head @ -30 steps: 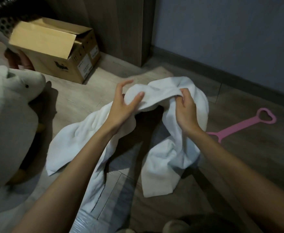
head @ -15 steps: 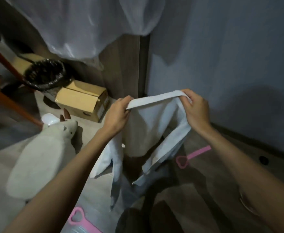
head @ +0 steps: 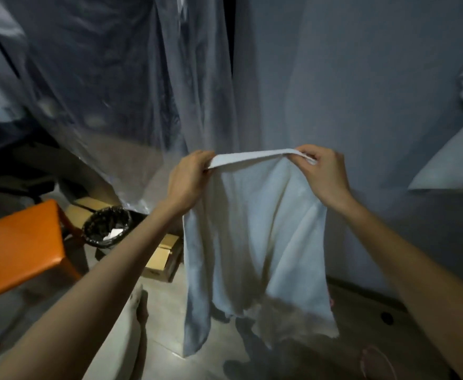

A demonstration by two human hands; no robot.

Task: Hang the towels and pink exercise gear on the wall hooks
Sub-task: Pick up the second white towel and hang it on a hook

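Between the left hand [head: 189, 179] and the right hand [head: 325, 174], the 2 hands each pinching 1 end of its folded top edge, the white terry towel [head: 252, 242] hangs spread before the grey wall [head: 362, 78]; a taut, level edge should drape evenly over a hook, none visible.

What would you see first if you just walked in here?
A big white towel hangs in the middle, held by its top edge between the left hand and the right hand. At the lower left, a bright orange seat stands beside a black-lined bin.
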